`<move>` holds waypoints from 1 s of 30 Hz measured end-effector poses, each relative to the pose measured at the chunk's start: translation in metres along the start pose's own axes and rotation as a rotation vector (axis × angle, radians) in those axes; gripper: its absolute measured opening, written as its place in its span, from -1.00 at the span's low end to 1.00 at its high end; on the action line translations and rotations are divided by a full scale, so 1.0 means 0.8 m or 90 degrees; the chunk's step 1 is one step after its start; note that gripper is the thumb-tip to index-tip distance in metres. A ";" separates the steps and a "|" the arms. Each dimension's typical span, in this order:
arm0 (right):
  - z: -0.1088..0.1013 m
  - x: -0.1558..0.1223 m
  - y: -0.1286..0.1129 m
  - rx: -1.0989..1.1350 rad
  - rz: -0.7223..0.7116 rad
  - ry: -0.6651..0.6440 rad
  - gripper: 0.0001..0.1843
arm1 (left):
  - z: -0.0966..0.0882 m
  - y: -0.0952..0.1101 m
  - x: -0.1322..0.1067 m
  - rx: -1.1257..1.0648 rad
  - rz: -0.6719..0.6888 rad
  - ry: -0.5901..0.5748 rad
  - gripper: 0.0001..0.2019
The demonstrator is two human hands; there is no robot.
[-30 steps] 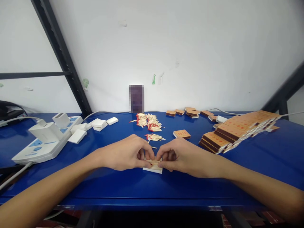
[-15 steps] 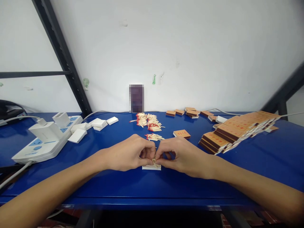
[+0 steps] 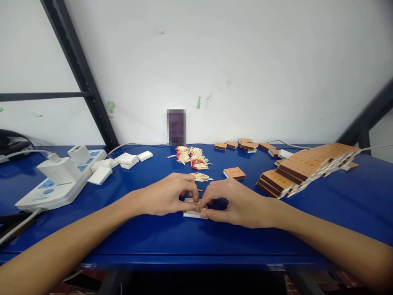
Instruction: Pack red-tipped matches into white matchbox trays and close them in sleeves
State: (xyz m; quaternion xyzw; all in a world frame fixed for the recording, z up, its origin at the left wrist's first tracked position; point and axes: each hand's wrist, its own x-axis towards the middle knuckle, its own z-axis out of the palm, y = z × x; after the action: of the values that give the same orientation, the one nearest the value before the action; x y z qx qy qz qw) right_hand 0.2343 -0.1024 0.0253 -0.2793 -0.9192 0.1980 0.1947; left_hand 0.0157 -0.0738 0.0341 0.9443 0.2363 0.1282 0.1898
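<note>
A white matchbox tray (image 3: pixel 195 215) lies in front of me on the blue table. A few matches show inside it, partly covered by my fingers. My left hand (image 3: pixel 175 195) reaches in from the left, thumb and fingertips closed around matches at the tray. From the right, my right hand (image 3: pixel 233 201) pinches at the same matches, its thumb by the tray's right edge. Just beyond my hands is a small bunch of matches (image 3: pixel 202 177). Farther back lies a larger pile of red-tipped matches (image 3: pixel 199 159).
Orange matchbox sleeves are stacked (image 3: pixel 302 164) at the right, and a single matchbox (image 3: pixel 235 173) lies beyond my right hand. White trays (image 3: pixel 127 159) sit at the left, near a power strip (image 3: pixel 61 192) with plugged-in chargers. A pixelated dark upright object (image 3: pixel 177 128) stands against the wall.
Both hands have lowered the matches into the tray. My left fingers have spread slightly and shifted left, uncovering more of the tray's inside.
</note>
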 end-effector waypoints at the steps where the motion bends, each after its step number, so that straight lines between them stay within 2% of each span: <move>1: 0.001 0.000 0.000 0.006 -0.004 0.007 -0.79 | -0.001 0.000 0.000 -0.006 0.001 0.002 -0.82; 4: 0.004 0.000 0.002 0.011 -0.020 0.030 -0.86 | -0.006 0.001 -0.002 -0.043 0.005 0.013 -0.90; 6: 0.007 0.000 0.003 0.009 -0.022 0.032 -0.88 | -0.010 -0.001 -0.003 -0.056 -0.003 0.020 -0.88; 12: 0.010 0.001 0.002 0.008 -0.020 0.039 -0.86 | -0.019 -0.005 -0.006 0.005 -0.045 0.012 -0.85; 18: 0.009 0.007 0.018 -0.104 0.018 0.166 -0.89 | -0.012 -0.003 -0.006 0.024 -0.045 -0.010 -0.84; 23: 0.012 0.016 0.034 -0.161 0.068 0.079 -0.88 | -0.008 0.005 -0.004 -0.004 -0.011 -0.022 -0.87; 30: 0.008 0.041 0.037 -0.235 0.051 -0.040 -0.78 | -0.012 -0.008 -0.006 -0.023 0.003 -0.005 -0.85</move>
State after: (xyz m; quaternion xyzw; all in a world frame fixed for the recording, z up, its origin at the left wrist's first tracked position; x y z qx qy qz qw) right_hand 0.2193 -0.0621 0.0143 -0.3405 -0.9336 0.0425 0.1032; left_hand 0.0062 -0.0684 0.0393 0.9418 0.2308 0.1290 0.2077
